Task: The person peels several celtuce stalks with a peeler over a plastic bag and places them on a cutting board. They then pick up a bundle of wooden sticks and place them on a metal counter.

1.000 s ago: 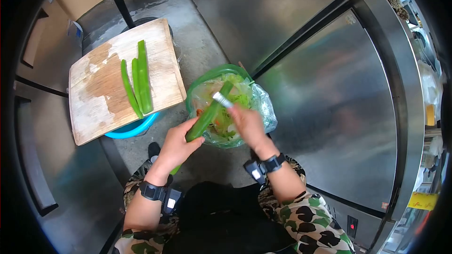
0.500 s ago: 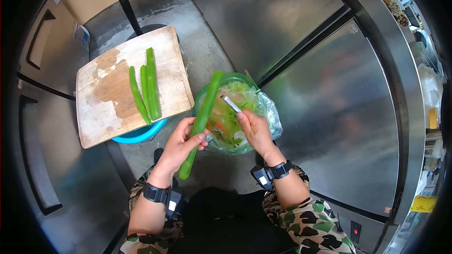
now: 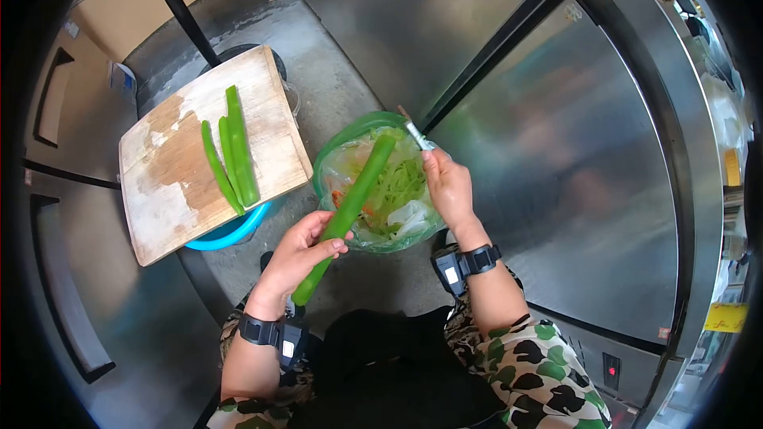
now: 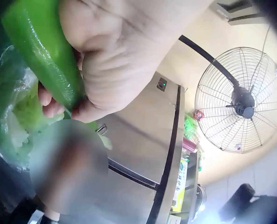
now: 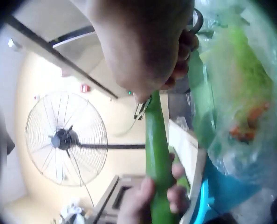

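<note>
My left hand [image 3: 296,260] grips the lower part of a long green celtuce stem [image 3: 362,191], thumb on one side and fingers on the other. The stem slants away over a bag-lined green bin [image 3: 324,160] holding pale green peelings [image 3: 404,183] and some orange scraps. Beyond the stem's right side, my right hand [image 3: 451,192] holds a silver peeler [image 3: 416,135] by its handle, away from the stem in the head view. The peeler's metal head [image 5: 140,110] shows in the right wrist view, with a thin strip hanging by it.
Several green celtuce pieces [image 3: 238,155] lie on a wooden cutting board [image 3: 163,218] at the left, set over a blue basin [image 3: 230,234]. Steel fridge doors [image 3: 572,167] stand close on the right. A wire fan [image 4: 243,100] stands behind.
The peeler has moved from against the stem to beyond it, up and to the right. My left hand still grips the stem, which has shifted only slightly.
</note>
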### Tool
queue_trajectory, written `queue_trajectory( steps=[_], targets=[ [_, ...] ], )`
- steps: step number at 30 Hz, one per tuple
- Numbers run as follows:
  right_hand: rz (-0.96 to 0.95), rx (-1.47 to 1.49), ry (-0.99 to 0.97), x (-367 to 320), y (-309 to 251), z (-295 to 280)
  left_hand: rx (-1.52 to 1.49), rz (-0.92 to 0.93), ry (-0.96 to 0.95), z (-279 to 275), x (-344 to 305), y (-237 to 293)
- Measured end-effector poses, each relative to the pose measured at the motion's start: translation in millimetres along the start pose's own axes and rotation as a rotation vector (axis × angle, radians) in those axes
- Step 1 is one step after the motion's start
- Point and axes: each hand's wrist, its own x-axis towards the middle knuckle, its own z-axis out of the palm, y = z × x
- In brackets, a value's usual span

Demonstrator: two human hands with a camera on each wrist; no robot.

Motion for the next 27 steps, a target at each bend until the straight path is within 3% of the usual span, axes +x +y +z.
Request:
queue_trajectory(
  steps=[1, 4, 8, 13, 16, 20, 27],
  targets=[
    [0.011, 0.038, 0.041, 1.9, 2.9, -0.7, -0.001, 0.000, -0.001, -0.7, 0.5, 0.0],
    [-0.005, 0.122, -0.112, -11.7, -12.5, -2.2, -0.121, -0.022, 0.067, -0.8, 2.8, 4.3],
    [-0.218, 0.162, -0.319, -36.1, -46.9, 3.8, -0.241, -0.015, 0.161, 1.2, 3.9, 4.7],
    [-0.411, 0.094, -0.407, -47.9, -49.1, 10.5, -0.156, -0.030, 0.045, -1.1, 4.1, -0.6],
    [-0.321, 0.052, -0.236, -38.2, -42.7, 12.8, -0.241, -0.083, -0.018, -0.6, 3.9, 1.2],
    [-0.056, 0.002, -0.049, -9.1, -20.1, 6.7, -0.374, -0.156, -0.087, 5.2, -3.0, 9.8],
    [0.004, 0.010, -0.021, -11.5, -10.7, 10.8, -0.354, -0.097, -0.117, 4.7, -4.9, 13.7]
  ],
)
